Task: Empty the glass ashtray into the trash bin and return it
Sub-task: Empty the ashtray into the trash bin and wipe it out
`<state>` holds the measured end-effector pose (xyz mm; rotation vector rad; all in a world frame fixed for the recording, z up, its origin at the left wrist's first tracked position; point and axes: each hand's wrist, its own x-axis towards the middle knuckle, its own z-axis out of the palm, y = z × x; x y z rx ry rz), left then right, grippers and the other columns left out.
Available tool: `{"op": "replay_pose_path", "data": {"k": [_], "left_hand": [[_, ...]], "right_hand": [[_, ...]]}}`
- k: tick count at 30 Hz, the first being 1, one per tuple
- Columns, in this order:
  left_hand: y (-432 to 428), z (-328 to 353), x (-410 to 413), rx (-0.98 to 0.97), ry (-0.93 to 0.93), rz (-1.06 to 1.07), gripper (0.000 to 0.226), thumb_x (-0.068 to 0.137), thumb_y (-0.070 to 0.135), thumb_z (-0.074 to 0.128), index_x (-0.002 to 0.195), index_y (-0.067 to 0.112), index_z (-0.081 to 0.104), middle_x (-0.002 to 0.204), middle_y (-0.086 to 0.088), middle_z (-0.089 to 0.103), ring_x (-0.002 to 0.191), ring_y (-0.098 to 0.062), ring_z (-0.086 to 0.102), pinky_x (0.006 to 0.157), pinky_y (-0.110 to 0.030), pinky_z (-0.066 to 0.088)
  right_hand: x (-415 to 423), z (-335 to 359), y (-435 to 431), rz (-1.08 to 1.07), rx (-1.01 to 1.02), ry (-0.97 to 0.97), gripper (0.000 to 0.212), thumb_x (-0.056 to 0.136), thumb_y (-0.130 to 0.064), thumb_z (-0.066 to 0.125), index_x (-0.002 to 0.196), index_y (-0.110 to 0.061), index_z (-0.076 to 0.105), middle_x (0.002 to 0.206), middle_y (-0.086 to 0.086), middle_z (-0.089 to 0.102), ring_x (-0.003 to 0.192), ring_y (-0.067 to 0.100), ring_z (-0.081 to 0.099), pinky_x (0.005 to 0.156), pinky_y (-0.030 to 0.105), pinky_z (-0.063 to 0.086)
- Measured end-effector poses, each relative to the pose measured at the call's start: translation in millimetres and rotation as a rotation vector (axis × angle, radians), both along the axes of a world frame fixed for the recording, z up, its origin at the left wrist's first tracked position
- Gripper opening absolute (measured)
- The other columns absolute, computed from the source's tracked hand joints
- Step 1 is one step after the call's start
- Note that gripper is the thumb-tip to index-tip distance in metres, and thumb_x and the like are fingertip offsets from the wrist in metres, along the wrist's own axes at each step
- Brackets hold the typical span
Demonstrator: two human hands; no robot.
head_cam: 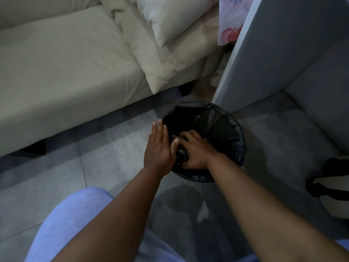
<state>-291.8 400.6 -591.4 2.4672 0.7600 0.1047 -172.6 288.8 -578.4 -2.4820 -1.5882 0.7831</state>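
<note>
Emptying step, seen from above. The right hand (196, 151) reaches into the mouth of the trash bin (236, 133), fingers curled closed over a dark, glinting object at its palm, judged to be the glass ashtray (182, 155); most of it is hidden, so its tilt cannot be told. Holding it low over the black liner probably keeps ash from scattering onto the tiled floor (105, 148). The left hand (157, 146) lies flat and open, fingers extended together, holding nothing; it rests at the bin's near-left rim just beside the ashtray, whether to steady the bin or to tap the glass cannot be told. The bin stands on the floor between a pale sofa (62, 69) and a grey panel (264, 53). The emptying appears under way; the return of the ashtray is not yet done.
</note>
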Motion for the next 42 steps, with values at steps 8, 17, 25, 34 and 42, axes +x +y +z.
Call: {"op": "replay_pose_path", "data": {"k": [8,17,25,34,42], "left_hand": [[0.7,-0.8,-1.7,0.023,0.009,0.007,0.072,0.095,0.056,0.014,0.151,0.011,0.006,0.163,-0.004,-0.004,0.148,-0.017,-0.016,0.123,-0.038,0.002],[1.4,1.7,0.0,0.029,0.007,0.016,0.073,0.094,0.057,0.013,0.15,0.011,0.008,0.163,-0.004,-0.004,0.147,-0.016,-0.016,0.123,-0.04,0.003],[1.5,1.5,-0.7,0.035,0.006,0.032,0.074,0.093,0.059,0.012,0.15,0.011,0.008,0.163,-0.003,-0.004,0.148,-0.017,-0.016,0.123,-0.039,0.003],[7.8,17.3,5.5,0.068,-0.063,-0.031,0.075,0.093,0.06,0.018,0.15,0.012,0.014,0.163,-0.006,0.005,0.149,-0.018,-0.012,0.123,-0.041,-0.001],[-2.5,26.2,16.8,0.024,0.031,-0.287,0.137,0.049,0.089,0.053,0.15,0.009,0.007,0.159,-0.011,0.022,0.148,-0.022,0.016,0.123,-0.043,0.006]], "right_hand": [[0.1,-4.2,1.2,0.015,-0.011,-0.03,0.094,0.064,-0.05,0.07,0.145,-0.036,0.024,0.155,0.0,0.018,0.145,0.029,0.012,0.103,0.062,0.036],[-2.2,-3.5,5.4,0.038,0.01,-0.009,0.087,0.064,-0.051,0.071,0.14,-0.035,0.033,0.153,-0.001,0.021,0.144,0.027,0.015,0.103,0.059,0.037],[-3.8,-8.6,5.2,0.049,0.017,0.051,0.086,0.06,-0.05,0.071,0.138,-0.036,0.037,0.149,-0.003,0.026,0.141,0.026,0.02,0.102,0.056,0.037],[7.4,-10.3,-21.0,-1.103,0.463,1.107,0.046,0.073,-0.044,0.062,0.118,-0.035,0.064,0.122,0.006,0.064,0.107,0.028,0.063,0.083,0.052,0.054],[17.3,2.6,-41.4,-1.327,0.625,1.452,0.06,0.09,-0.048,0.034,0.125,-0.006,0.06,0.098,0.029,0.07,0.093,0.043,0.066,0.089,0.058,0.05]]}}
